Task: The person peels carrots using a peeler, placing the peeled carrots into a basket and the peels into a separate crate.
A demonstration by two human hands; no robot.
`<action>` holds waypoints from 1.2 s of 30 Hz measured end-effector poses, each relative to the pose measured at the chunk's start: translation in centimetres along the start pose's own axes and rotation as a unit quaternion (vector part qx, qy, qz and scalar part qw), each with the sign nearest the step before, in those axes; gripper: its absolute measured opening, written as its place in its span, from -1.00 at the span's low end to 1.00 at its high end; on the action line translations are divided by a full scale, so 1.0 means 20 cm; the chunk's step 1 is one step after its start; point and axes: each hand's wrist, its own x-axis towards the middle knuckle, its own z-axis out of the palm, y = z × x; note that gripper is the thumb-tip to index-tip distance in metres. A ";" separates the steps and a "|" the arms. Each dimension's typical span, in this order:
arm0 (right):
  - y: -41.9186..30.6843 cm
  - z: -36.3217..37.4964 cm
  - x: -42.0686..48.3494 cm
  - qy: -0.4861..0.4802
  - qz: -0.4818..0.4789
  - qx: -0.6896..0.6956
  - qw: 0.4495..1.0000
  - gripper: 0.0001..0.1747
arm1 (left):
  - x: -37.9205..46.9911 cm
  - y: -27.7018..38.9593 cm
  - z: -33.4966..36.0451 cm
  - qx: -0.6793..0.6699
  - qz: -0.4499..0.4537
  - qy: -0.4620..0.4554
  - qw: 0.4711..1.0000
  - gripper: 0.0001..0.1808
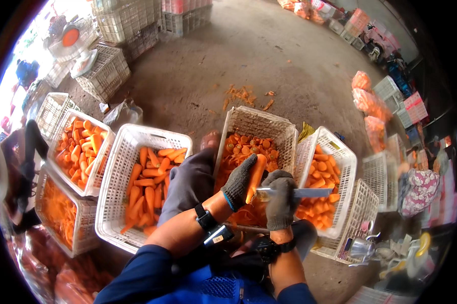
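My left hand (pixel 240 183), in a dark grey knitted glove, grips a large orange carrot (pixel 256 175) with its narrow tip towards me. In my gloved right hand (pixel 281 199) is a flat metal knife-like tool (pixel 314 192). One end of it touches or nearly touches the carrot near the tip; the other sticks out to the right, and my fingers hide its middle. Below both hands stands a dirty plastic crate (pixel 260 116) between my legs. Cut carrot tops (pixel 247 146) and orange peelings (pixel 247 218) lie inside it.
Left of my leg, a white crate (pixel 110 197) holds whole carrots (pixel 148 182). On the right, another white crate (pixel 346 178) contains carrots (pixel 321 171). Farther left, a person's dark-clad leg (pixel 21 178) is beside more carrot crates. A fan (pixel 70 38) and a metal kettle (pixel 361 247) stand around.
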 end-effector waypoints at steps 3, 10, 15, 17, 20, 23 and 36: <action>-0.03 -0.01 0.00 0.030 0.036 0.066 0.997 -0.79 | -0.03 0.05 0.02 -0.011 -0.031 -0.004 0.999 -0.67; -0.04 0.07 0.04 -0.005 -0.012 0.005 1.000 -0.84 | -0.04 0.03 0.05 -0.039 -0.034 -0.021 0.998 -0.64; -0.05 0.04 0.01 -0.051 0.038 0.003 0.998 -0.92 | 0.00 0.01 -0.03 0.027 -0.034 -0.050 0.998 -0.59; -0.05 0.04 0.00 -0.078 0.017 -0.012 0.997 -0.94 | -0.01 0.01 -0.03 0.046 -0.017 -0.035 0.998 -0.58; 0.03 0.03 0.03 -0.101 -0.067 -0.138 0.983 -0.89 | -0.05 0.04 0.03 0.071 -0.063 -0.034 0.995 -0.56; -0.01 0.05 0.07 -0.036 0.059 -0.116 0.991 -0.85 | -0.09 0.03 0.02 0.144 -0.008 -0.003 0.989 -0.53; 0.01 -0.12 0.35 0.088 0.077 -0.094 0.989 -0.71 | -0.10 0.05 0.03 0.057 -0.150 -0.024 0.987 -0.51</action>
